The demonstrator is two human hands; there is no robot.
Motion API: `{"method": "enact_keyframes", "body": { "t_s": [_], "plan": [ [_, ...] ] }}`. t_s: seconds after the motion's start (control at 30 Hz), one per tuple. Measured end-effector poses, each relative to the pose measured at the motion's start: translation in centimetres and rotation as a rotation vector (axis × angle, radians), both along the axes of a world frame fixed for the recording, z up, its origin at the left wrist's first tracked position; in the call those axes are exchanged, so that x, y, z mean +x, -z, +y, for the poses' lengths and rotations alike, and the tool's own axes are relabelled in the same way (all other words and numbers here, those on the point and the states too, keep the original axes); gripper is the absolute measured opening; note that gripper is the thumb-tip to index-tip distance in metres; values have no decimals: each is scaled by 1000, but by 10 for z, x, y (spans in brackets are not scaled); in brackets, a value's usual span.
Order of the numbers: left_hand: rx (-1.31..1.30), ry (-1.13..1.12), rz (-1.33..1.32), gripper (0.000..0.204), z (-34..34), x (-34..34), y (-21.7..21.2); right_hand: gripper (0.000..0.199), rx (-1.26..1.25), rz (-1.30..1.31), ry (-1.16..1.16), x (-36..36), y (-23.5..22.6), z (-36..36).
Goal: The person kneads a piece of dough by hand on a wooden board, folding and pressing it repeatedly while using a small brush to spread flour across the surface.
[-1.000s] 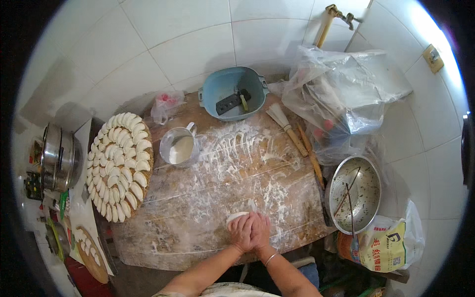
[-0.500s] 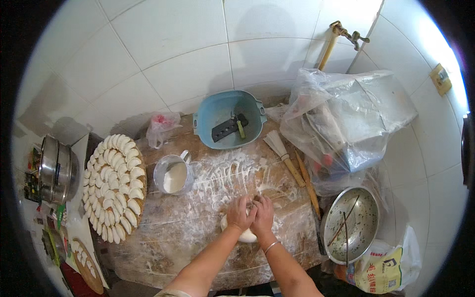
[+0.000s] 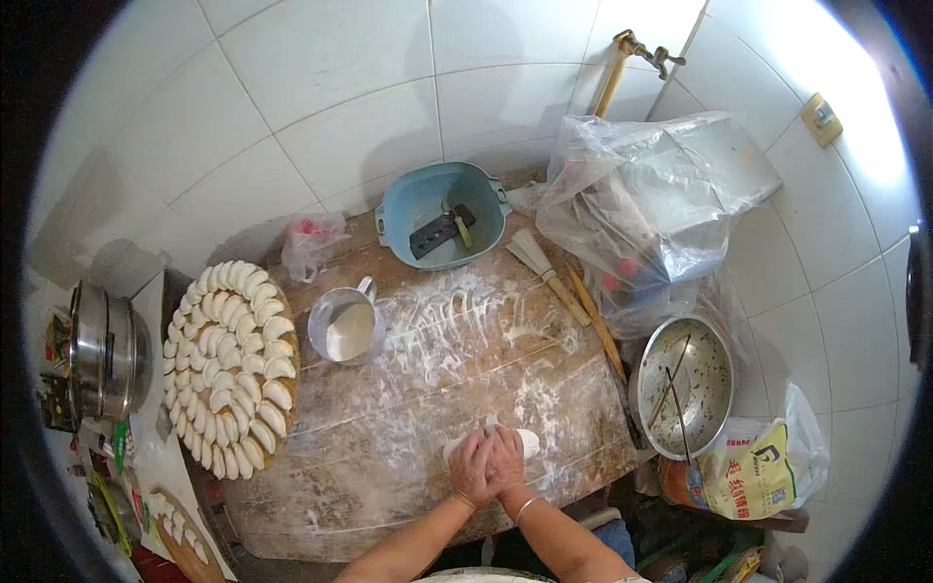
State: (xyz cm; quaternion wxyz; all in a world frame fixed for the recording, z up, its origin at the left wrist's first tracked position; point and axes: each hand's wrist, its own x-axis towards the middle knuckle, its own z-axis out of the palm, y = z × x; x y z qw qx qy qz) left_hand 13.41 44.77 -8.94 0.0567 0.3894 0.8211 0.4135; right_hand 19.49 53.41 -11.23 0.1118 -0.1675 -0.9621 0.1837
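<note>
Both bare forearms come in from the near edge and converge toward the middle. The left hand (image 3: 470,466) and right hand (image 3: 505,461) lie side by side, touching, palms down and fingers curled forward in a loose grip. A thin bangle circles the right wrist.

This is a plain home kitchen, set up for making dumplings by hand. A flour-dusted wooden bench (image 3: 418,428) stands against white-tiled walls (image 3: 321,107), with a brass tap (image 3: 641,49) above its far right corner. A round tray of folded dumplings (image 3: 228,364) sits at the bench's left edge, a steel pot (image 3: 102,355) beyond it. A cup of flour (image 3: 342,328), a blue basin (image 3: 442,214) at the far edge, and a steel bowl with chopsticks (image 3: 680,384) off the right edge all point to cooking.
</note>
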Motion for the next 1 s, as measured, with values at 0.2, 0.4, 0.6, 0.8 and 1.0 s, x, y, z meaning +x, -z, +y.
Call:
{"method": "enact_keyframes", "body": {
  "t_s": [0.2,0.4,0.6,0.8,1.0],
  "plan": [
    [15,-86,23,67,47,-72,18,34,-99,-27,237,-86,11,43],
    [100,-401,-40,62,99,-128,31,32,-140,154,263,-158,21,89],
    [62,-401,-413,37,94,-124,44,30,-848,375,471,-170,21,121],
    [-79,-529,-423,32,19,-44,74,29,-674,-209,411,-91,-9,142],
    [143,-454,-691,36,68,-72,25,35,-985,45,294,-72,25,98]
  ]
}}
